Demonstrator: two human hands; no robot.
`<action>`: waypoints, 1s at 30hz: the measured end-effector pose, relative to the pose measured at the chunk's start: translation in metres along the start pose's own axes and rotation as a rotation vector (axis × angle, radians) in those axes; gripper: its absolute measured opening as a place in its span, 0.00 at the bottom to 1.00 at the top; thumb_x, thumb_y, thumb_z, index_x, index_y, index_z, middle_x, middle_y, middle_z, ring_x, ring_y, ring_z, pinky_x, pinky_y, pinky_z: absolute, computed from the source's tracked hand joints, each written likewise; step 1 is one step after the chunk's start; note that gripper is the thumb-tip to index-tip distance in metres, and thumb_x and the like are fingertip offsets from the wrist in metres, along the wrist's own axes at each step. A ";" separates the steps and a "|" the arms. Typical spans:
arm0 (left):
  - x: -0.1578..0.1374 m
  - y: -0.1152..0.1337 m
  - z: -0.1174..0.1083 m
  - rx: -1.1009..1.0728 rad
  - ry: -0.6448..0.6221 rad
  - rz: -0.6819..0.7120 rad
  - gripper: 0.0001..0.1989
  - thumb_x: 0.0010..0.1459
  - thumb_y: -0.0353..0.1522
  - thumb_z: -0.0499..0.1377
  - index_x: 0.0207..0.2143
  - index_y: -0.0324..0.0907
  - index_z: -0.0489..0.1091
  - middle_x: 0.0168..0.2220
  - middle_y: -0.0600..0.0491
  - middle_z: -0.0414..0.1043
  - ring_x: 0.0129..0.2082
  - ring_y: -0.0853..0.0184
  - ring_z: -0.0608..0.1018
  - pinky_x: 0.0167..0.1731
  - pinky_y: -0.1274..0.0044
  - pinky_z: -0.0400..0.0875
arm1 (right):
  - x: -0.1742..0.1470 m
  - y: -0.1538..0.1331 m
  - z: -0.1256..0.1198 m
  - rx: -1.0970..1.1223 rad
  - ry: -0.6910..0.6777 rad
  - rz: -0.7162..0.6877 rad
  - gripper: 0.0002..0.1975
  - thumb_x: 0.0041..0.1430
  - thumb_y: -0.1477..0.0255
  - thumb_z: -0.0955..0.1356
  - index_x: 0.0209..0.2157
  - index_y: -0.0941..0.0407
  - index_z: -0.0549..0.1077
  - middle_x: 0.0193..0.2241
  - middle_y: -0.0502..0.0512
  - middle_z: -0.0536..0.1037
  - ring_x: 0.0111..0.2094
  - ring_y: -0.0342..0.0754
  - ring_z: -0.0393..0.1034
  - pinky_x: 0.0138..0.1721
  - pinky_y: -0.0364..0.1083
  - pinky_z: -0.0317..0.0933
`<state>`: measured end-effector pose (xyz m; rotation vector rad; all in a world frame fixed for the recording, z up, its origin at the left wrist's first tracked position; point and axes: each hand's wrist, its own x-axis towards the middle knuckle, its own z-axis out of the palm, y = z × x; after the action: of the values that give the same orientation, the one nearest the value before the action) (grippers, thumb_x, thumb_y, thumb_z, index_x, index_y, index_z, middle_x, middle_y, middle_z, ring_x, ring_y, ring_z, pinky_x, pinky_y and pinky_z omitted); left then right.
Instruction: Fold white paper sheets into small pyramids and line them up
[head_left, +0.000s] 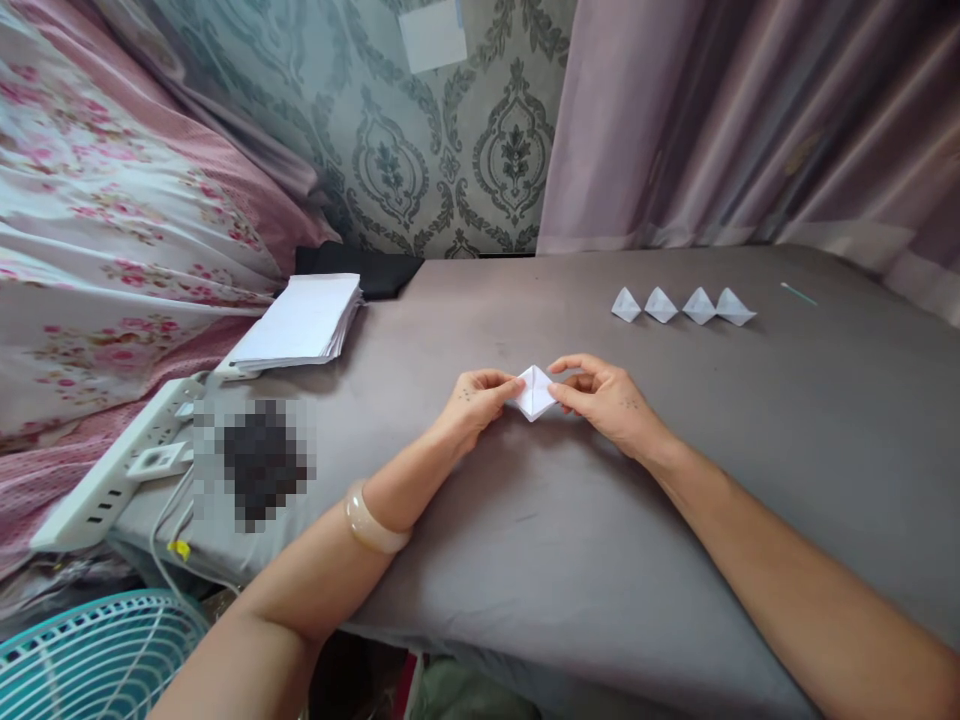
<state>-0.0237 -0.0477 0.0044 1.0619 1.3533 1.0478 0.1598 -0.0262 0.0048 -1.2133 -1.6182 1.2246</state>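
Note:
A small piece of folded white paper (534, 396), diamond-shaped with a crease down its middle, is held up above the grey cloth between both hands. My left hand (480, 402) pinches its left corner between thumb and fingers. At the right corner, the thumb and fingers of my right hand (604, 400) are closed on the paper, with the index finger raised and bent over it. Beyond my right hand, several similar folded paper pieces (661, 306) stand in a row on the cloth.
A stack of white paper (300, 318) lies at the back left, by a dark flat item (382, 272). A power strip (112, 470) with cables runs along the left edge, above a teal fan (97, 650). A cotton swab (799, 293) lies far right. Grey cloth (465, 540) covers the surface.

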 end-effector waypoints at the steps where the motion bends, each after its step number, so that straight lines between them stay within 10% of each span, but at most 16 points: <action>1: 0.001 -0.002 0.000 0.047 0.012 0.002 0.13 0.48 0.39 0.64 0.27 0.36 0.74 0.20 0.56 0.66 0.17 0.78 0.58 0.20 0.80 0.50 | 0.001 0.003 0.001 -0.038 -0.014 -0.024 0.12 0.51 0.66 0.70 0.38 0.54 0.75 0.24 0.47 0.76 0.25 0.42 0.67 0.30 0.43 0.60; 13: 0.011 -0.013 -0.005 0.792 0.008 0.465 0.09 0.56 0.30 0.56 0.34 0.41 0.77 0.37 0.49 0.69 0.32 0.69 0.71 0.38 0.75 0.67 | 0.000 0.022 0.007 -0.724 0.015 -0.307 0.12 0.61 0.69 0.63 0.40 0.55 0.78 0.41 0.59 0.74 0.38 0.50 0.71 0.41 0.49 0.64; 30: 0.012 -0.005 -0.026 0.832 -0.215 0.486 0.11 0.60 0.37 0.56 0.36 0.40 0.76 0.38 0.48 0.73 0.33 0.67 0.73 0.38 0.76 0.65 | -0.016 0.007 0.009 -0.924 -0.080 -0.341 0.12 0.62 0.67 0.63 0.40 0.55 0.75 0.41 0.59 0.74 0.43 0.53 0.68 0.41 0.49 0.61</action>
<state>-0.0504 -0.0376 -0.0021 2.1358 1.4071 0.6513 0.1577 -0.0432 -0.0048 -1.3132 -2.4404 0.2755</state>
